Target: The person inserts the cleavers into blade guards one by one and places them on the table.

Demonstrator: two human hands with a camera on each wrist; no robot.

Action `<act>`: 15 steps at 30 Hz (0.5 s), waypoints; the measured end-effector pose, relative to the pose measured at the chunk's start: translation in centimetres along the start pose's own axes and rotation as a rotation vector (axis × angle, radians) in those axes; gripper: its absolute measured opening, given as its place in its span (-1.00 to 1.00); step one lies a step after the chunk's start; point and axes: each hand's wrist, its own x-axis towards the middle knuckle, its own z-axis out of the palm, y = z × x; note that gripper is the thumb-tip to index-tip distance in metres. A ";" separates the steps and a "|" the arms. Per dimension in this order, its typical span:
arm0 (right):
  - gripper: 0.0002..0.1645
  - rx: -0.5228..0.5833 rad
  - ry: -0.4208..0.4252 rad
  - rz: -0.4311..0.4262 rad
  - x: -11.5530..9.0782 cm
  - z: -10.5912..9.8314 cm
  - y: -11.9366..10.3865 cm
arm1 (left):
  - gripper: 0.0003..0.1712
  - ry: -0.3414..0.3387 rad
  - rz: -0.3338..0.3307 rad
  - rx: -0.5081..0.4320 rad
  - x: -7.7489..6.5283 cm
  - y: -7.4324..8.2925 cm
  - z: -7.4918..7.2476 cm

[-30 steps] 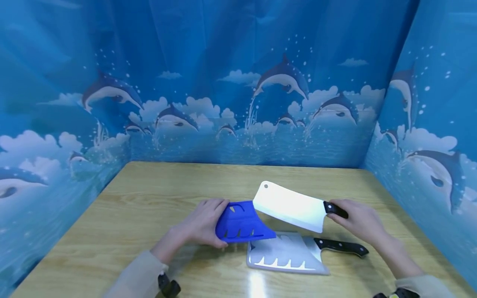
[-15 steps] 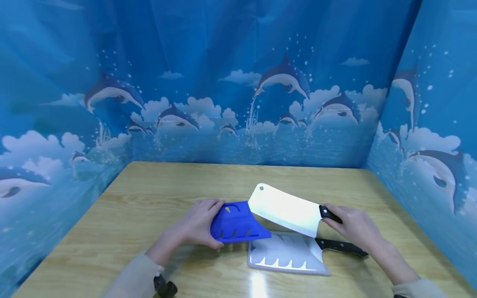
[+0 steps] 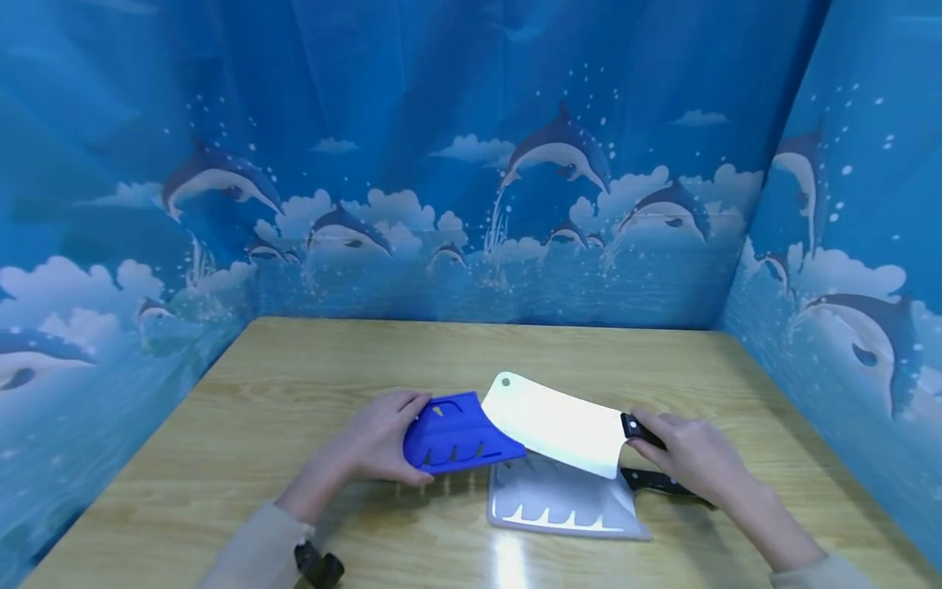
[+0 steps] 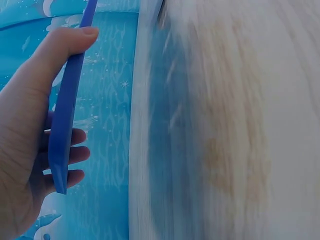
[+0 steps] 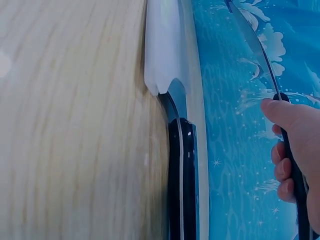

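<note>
A blue plastic blade guard (image 3: 459, 438) with slots is gripped in my left hand (image 3: 379, 438) by its left end, held above the table. The left wrist view shows the guard (image 4: 65, 120) edge-on between thumb and fingers. My right hand (image 3: 692, 458) grips a cleaver (image 3: 555, 421) by its black handle. Its broad bare blade points left, and its front end meets the guard's right edge in the head view; whether it sits inside cannot be told. Beneath lies a second cleaver, its black handle (image 5: 182, 175) showing, its blade inside a pale translucent guard (image 3: 559, 503).
The light wood table (image 3: 331, 352) reaches back to a blue curtain (image 3: 441, 204) printed with dolphins, which also hangs along both sides. The sheathed cleaver lies near the front, close under the held one.
The bare cleaver and right hand have shifted left and down. My left hand has drawn the blue guard slightly left. The sheathed cleaver has stayed in place.
</note>
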 end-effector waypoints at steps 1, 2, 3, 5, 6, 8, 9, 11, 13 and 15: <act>-0.36 0.009 -0.004 -0.002 0.0 0.0 -0.1 | 0.27 -0.004 0.000 0.001 -0.1 -0.1 0.0; -0.36 0.018 -0.006 -0.004 -0.1 0.1 -0.1 | 0.27 -0.005 0.005 0.004 -0.2 -0.1 -0.1; -0.34 0.025 -0.006 -0.008 -0.1 0.1 -0.2 | 0.27 -0.006 0.011 0.012 -0.3 -0.2 -0.1; -0.33 0.036 -0.013 -0.021 -0.1 0.1 -0.1 | 0.27 -0.003 0.025 0.014 -0.5 -0.3 -0.2; -0.33 0.039 -0.015 -0.030 -0.2 0.1 -0.1 | 0.26 -0.003 0.034 0.016 -0.6 -0.4 -0.3; -0.32 0.052 -0.014 -0.056 -0.3 0.1 -0.1 | 0.27 -0.004 0.053 0.025 -0.8 -0.5 -0.4; -0.33 0.058 -0.010 -0.070 -0.3 0.1 0.0 | 0.27 -0.006 0.064 0.028 -0.9 -0.5 -0.5; -0.36 0.075 0.002 -0.097 -0.4 0.1 0.1 | 0.27 -0.007 0.090 0.035 -1.1 -0.5 -0.5; -0.39 0.096 0.015 -0.118 -0.4 0.1 0.3 | 0.28 -0.008 0.115 0.045 -1.2 -0.5 -0.5; -0.42 0.114 0.021 -0.136 -0.4 0.1 0.4 | 0.28 -0.008 0.138 0.054 -1.2 -0.5 -0.5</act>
